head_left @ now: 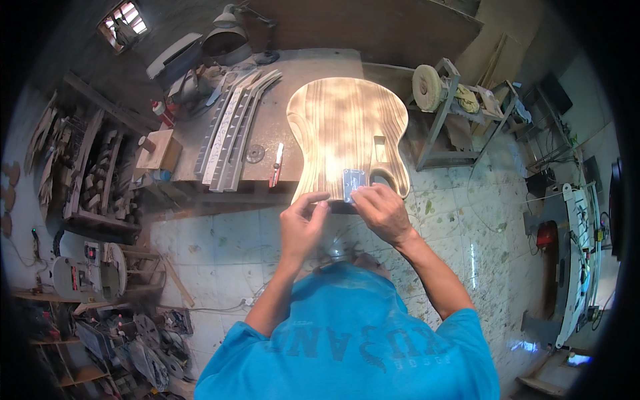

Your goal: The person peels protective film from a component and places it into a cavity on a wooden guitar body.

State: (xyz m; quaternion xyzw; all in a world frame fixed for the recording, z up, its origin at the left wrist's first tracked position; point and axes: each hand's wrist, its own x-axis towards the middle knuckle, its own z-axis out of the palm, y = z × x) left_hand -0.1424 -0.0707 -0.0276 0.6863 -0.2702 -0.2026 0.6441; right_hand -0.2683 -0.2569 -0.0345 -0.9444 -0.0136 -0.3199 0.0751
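Note:
A wooden guitar body [333,127] with dark streaked grain lies flat on the workbench, its near end toward me. A cut-out slot and a rounded cavity show on its right side. My right hand [383,212] pinches a small grey metal plate [354,181] with holes at its corners, against the near part of the body. My left hand [303,223] is at the body's near left edge, thumb and forefinger drawn together. What lies between those fingers, if anything, I cannot make out. A red-handled cutter knife [275,175] lies left of the body.
Several guitar necks [233,133] lie on the bench [270,127] at left, beside a dark disc [255,154]. A desk lamp [227,18] stands behind them. A metal frame with a buffing wheel [427,88] stands at right. Shelves of wood pieces [100,170] stand far left.

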